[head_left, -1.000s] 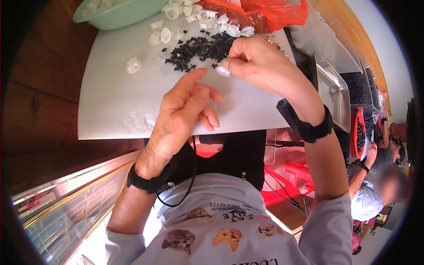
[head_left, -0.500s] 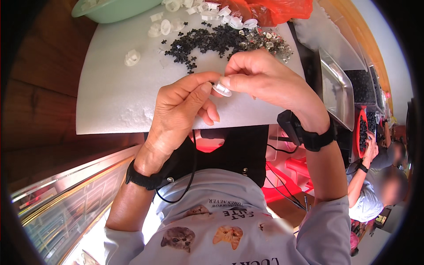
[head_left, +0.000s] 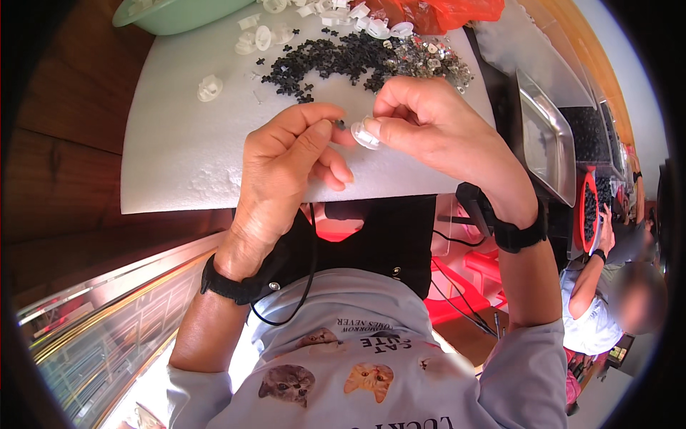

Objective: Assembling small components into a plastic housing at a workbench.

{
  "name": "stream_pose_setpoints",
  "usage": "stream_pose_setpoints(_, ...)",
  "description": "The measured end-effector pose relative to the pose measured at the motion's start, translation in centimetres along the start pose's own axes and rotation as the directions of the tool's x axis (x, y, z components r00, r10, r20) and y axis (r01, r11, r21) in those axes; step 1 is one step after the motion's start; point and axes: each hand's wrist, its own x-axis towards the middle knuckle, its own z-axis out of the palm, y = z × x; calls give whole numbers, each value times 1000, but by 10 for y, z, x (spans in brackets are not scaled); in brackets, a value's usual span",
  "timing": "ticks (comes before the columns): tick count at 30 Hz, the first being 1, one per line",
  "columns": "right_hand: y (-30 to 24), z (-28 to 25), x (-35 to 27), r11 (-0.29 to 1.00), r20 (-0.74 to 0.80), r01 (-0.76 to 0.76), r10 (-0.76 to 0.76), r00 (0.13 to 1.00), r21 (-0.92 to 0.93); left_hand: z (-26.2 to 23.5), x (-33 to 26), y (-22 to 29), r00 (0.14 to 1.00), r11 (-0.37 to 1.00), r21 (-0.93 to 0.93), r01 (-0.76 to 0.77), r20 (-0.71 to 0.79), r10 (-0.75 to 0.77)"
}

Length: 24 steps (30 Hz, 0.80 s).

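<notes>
Between the thumb and forefinger of my left hand [head_left: 289, 146] is a small black cross-shaped piece [head_left: 340, 124]. My right hand [head_left: 421, 118] pinches a white round plastic part with a flange [head_left: 366, 136], close beside the left fingertips. Both hands are over the near half of the white foam sheet [head_left: 179, 157]. Beyond them lies a heap of small black cross-shaped pieces [head_left: 321, 61], next to a pile of small shiny metal pieces [head_left: 432, 61]. One loose white round part [head_left: 209, 88] rests on the sheet at the left.
More white plastic parts [head_left: 332, 16] lie at the far edge, by a red plastic bag [head_left: 457, 13] and a green basin [head_left: 179, 18]. A metal tray [head_left: 547, 143] stands at the right. Further right, another person's hand [head_left: 607, 232] is at a red basin [head_left: 589, 207] of black pieces.
My hands have drawn slightly apart. The white part has shifted away from my left fingers with my right hand, and the black piece in my left fingertips now shows.
</notes>
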Motion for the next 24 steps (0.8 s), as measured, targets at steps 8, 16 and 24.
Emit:
stream_pose_setpoints(8,9,3,-2,993,-113,-69,80,990,98,2,1,-4,994,989,-107,-105,-16,104)
stream_pose_setpoints(16,-4,7,-6,917,134,-165,124,983,364,0,0,-1,986,993,26,-111,129,107)
stream_pose_setpoints(24,-1,23,-9,950,-97,-15,47,994,313,-1,-1,0,995,998,-38,-44,87,47)
